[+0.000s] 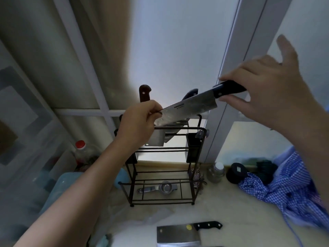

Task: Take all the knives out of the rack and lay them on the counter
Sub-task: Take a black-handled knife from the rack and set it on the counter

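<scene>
A black wire rack (160,168) stands on the counter against the window. Above it I hold a black-handled chef's knife (190,108) level in the air. My right hand (267,90) pinches its handle between thumb and fingers, and my left hand (140,120) pinches the blade near its tip. Still in the rack are a brown-handled knife (144,92), a dark-handled knife (191,92) behind the held blade, and a broad steel blade (156,139). A black-handled cleaver (179,234) lies flat on the counter (231,216) in front.
A metal lemon squeezer (158,188) lies on the rack's bottom shelf. A red-capped bottle (81,150) stands at the left, a small jar (216,172) and a black round lid (237,172) at the right. A blue checked cloth (292,188) is heaped far right.
</scene>
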